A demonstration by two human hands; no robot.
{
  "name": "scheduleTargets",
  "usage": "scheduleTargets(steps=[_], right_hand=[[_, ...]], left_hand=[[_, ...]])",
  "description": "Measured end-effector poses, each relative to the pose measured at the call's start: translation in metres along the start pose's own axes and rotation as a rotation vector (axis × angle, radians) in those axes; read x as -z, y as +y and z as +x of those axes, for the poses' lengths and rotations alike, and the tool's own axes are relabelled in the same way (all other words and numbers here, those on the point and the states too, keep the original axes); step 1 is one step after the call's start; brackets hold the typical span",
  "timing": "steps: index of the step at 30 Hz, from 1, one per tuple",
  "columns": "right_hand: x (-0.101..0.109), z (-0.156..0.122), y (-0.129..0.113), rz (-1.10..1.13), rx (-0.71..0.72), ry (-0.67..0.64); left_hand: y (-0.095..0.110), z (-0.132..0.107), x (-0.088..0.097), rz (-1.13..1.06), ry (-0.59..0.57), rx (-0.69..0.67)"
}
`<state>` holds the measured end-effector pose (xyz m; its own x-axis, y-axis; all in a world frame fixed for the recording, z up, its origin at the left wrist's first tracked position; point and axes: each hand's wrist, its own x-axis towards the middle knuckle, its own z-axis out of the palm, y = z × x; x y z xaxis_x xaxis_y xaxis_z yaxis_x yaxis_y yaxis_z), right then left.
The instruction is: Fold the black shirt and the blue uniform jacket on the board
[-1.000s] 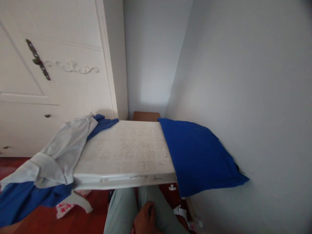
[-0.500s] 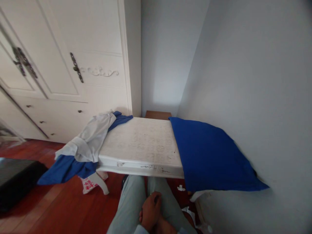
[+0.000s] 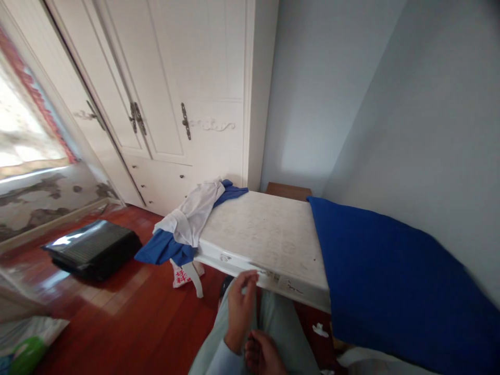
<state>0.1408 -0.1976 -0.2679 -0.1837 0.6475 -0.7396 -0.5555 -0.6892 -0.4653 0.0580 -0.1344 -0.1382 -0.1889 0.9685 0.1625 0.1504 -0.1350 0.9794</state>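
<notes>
My left hand [image 3: 240, 306] is raised just in front of the front edge of a white table [image 3: 265, 226]. Its fingers are apart and loosely bent, with nothing seen in them. Lower down, over my lap, my right hand [image 3: 263, 353] has its fingers curled in, and I see nothing held there. A white and blue garment [image 3: 187, 217] lies crumpled across the table's left end. Over the right end a blue cloth [image 3: 375, 265] is spread flat and hangs past the front edge.
Behind the table stands a white wardrobe [image 3: 156, 78], with a grey wall [image 3: 441, 135] to the right. A black case [image 3: 94, 250] lies on the red wooden floor [image 3: 156, 317]. Under the table are a printed bag [image 3: 182, 276] and a scrap of paper [image 3: 320, 329].
My hands, clasped together on my lap before, have come apart. The left has risen toward the table edge. My view has turned left, bringing the window and whole case into sight.
</notes>
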Motion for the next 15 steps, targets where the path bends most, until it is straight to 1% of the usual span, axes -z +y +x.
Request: scheduleTargets(steps=[2,3,4,5,6,7,8,10,12,13,15], right_hand=[[0.001,0.001,0.000,0.061,-0.069,0.062],[0.002,0.001,0.000,0.085,-0.087,0.080],[0.001,0.001,0.000,0.097,-0.091,0.083],[0.001,0.001,0.000,0.096,-0.089,0.076],[0.001,0.001,0.000,0.088,-0.087,0.066],[0.002,0.002,0.001,0.081,-0.085,0.055],[0.002,0.004,0.001,0.075,-0.084,0.046],[0.004,0.007,0.003,0.072,-0.073,0.030],[0.005,0.011,0.005,0.074,-0.050,0.034],[0.006,0.013,0.005,0.073,-0.040,0.044],[0.008,0.016,0.006,0.058,-0.025,0.069]], left_hand=[[0.025,0.039,0.029,0.077,0.218,-0.119],[0.035,0.060,0.045,0.166,0.327,-0.161],[0.042,0.080,0.059,0.293,0.439,-0.190],[0.047,0.099,0.073,0.450,0.515,-0.208],[0.049,0.116,0.085,0.623,0.563,-0.194],[0.049,0.131,0.095,0.775,0.588,-0.165],[0.047,0.143,0.103,0.904,0.566,-0.133],[0.039,0.159,0.115,1.077,0.474,-0.060],[0.031,0.169,0.124,1.149,0.404,-0.035],[0.028,0.172,0.127,1.157,0.401,-0.040],[0.027,0.175,0.131,1.137,0.438,-0.086]])
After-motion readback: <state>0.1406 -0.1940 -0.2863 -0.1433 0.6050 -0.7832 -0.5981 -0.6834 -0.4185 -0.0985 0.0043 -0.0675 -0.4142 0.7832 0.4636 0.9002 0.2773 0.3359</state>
